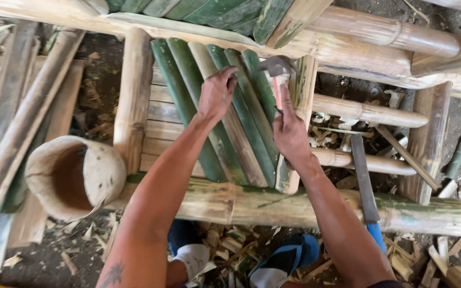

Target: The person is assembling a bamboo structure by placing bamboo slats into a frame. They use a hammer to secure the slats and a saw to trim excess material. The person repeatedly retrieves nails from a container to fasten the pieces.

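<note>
The green bamboo slats (pixel 225 117) lie side by side, slanted across the pale bamboo frame (pixel 273 205). The left hand (pixel 217 95) presses down on the slats near their upper ends, fingers curled over them, seemingly to keep them from shifting. The right hand (pixel 290 133) is clenched round the pink handle of a hammer (pixel 277 72), its head raised beside the outermost slat. Both forearms reach straight out. A long blue-handled blade (pixel 365 181) rests across the frame, and a hollow bamboo stump (pixel 73 176) stands to the left.

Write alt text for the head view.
The right hand holds a hammer over green bamboo slats laid across a bamboo frame, while the left hand presses on the slats. A blue-handled machete rests on the frame.
</note>
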